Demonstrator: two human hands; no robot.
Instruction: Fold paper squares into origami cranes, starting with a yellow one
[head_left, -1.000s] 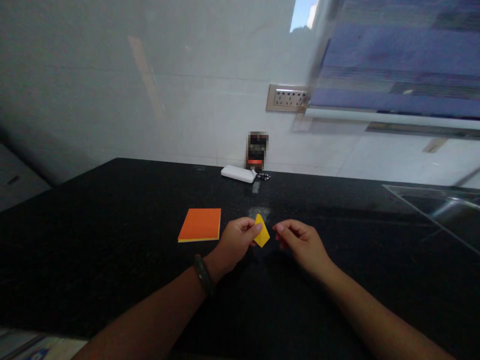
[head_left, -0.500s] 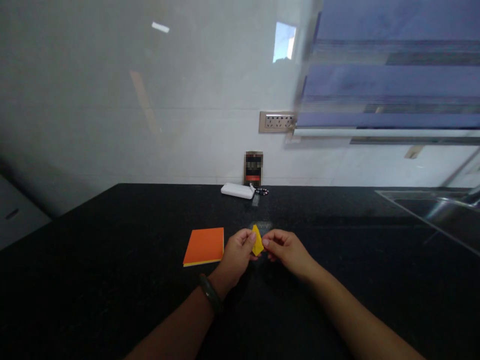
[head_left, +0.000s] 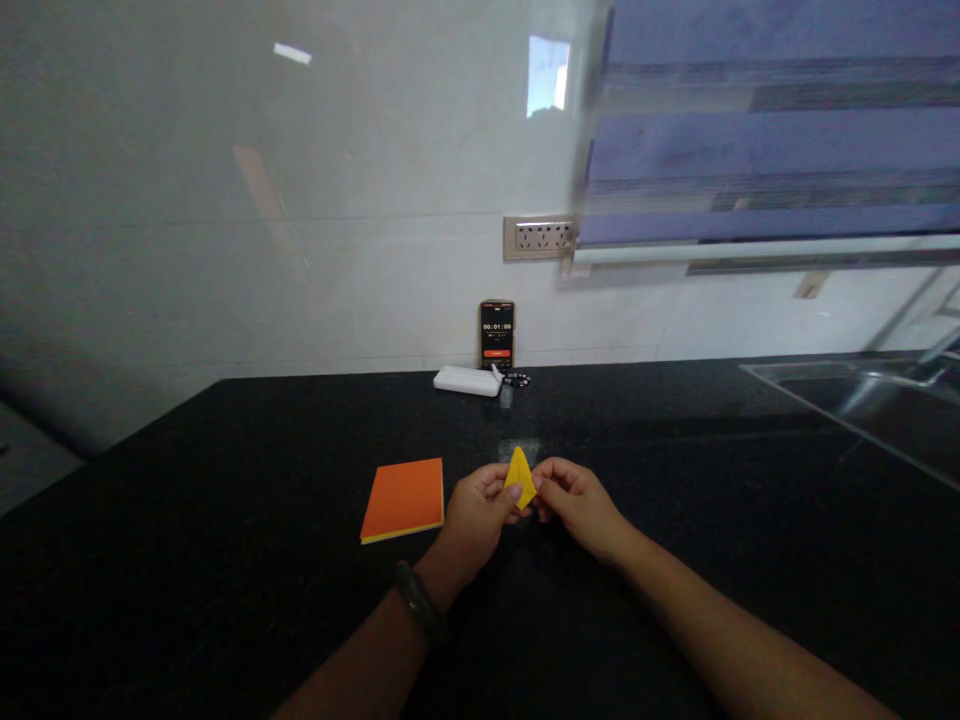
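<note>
A small piece of folded yellow paper [head_left: 520,474], kite-shaped with a crease down its middle, is held up over the dark countertop. My left hand [head_left: 480,510] pinches its lower left side, thumb on the front face and fingers behind. On the other side, the thumb and fingertips of my right hand [head_left: 574,503] close on the paper's right edge. Left of my left hand lies a square stack of paper [head_left: 403,498], orange on top with a yellow edge showing beneath. A dark bangle [head_left: 418,598] circles my left wrist.
A phone [head_left: 496,334] showing a timer leans on the wall behind a white power bank [head_left: 468,381] with a beaded strap [head_left: 516,380]. A sink [head_left: 892,400] is set into the counter at right. A socket strip [head_left: 540,237] and a blue blind [head_left: 780,130] are above.
The yellow paper has turned so that more of its creased face shows. My right fingers have come onto its right edge. The whole view has shifted slightly.
</note>
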